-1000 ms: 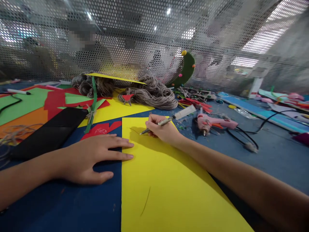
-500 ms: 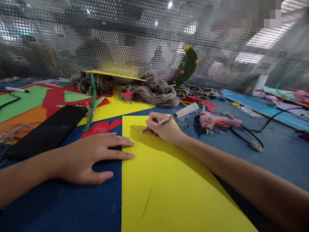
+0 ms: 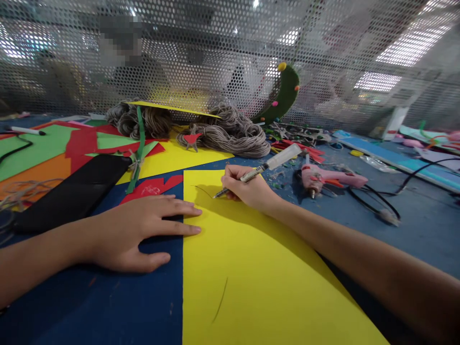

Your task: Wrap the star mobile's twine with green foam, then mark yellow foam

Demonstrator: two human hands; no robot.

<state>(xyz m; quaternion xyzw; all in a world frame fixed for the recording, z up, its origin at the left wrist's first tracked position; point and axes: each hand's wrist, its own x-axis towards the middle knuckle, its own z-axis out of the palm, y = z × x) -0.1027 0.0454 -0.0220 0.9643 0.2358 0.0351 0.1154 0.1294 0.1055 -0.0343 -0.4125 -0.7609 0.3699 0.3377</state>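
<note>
A large yellow sheet (image 3: 258, 268) lies flat on the blue table. My left hand (image 3: 140, 235) rests open at its left edge, two fingertips on the sheet and the thumb over the table. In my right hand (image 3: 247, 189) a pen (image 3: 257, 171) with a clear cap on its back end is gripped, slanting up to the right. Its tip touches the sheet near the far left corner, at the end of a thin curved line (image 3: 204, 190). Another short dark line (image 3: 220, 299) runs across the near part of the sheet.
Right of the sheet lies a pink glue gun (image 3: 330, 179) with its black cord. Behind are bundles of grey cord (image 3: 233, 136) and a green crescent (image 3: 285, 93) against perforated metal (image 3: 201, 57). A black case (image 3: 75, 191) and coloured paper (image 3: 46, 146) lie at left.
The pen tip has moved slightly right and toward me, and the curved line is a little longer. My left hand stays in place. The view has shifted slightly.
</note>
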